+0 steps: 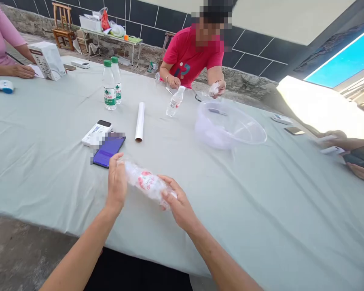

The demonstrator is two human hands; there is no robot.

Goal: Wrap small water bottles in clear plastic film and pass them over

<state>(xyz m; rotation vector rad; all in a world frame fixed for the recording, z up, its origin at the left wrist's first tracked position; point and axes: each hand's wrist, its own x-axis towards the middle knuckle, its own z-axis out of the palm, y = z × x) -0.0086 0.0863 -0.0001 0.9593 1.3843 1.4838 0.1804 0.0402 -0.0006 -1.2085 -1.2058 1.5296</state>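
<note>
A clear plastic bottle (pixel 146 180) with a pink-and-red label lies level between my hands, just above the near part of the table. Crinkled clear film appears to be wrapped around it. My left hand (pixel 117 184) is closed against its left end, palm and fingers pressed to the film. At the other end my right hand (pixel 179 204) grips the bottle, thumb on top and fingers curled beneath. Just beyond my left hand are a phone (pixel 109 150) with a purple screen and a white power bank (pixel 97 133). A white roll (pixel 140 122) of film lies farther out.
Two green-capped water bottles (pixel 109 87) stand left of centre. A clear basin (pixel 230 127) sits right of centre. Opposite, a person in a red shirt (pixel 186 54) handles a small bottle (pixel 175 102) and some film. Other people's hands show at left and right. A box (pixel 48 60) stands far left.
</note>
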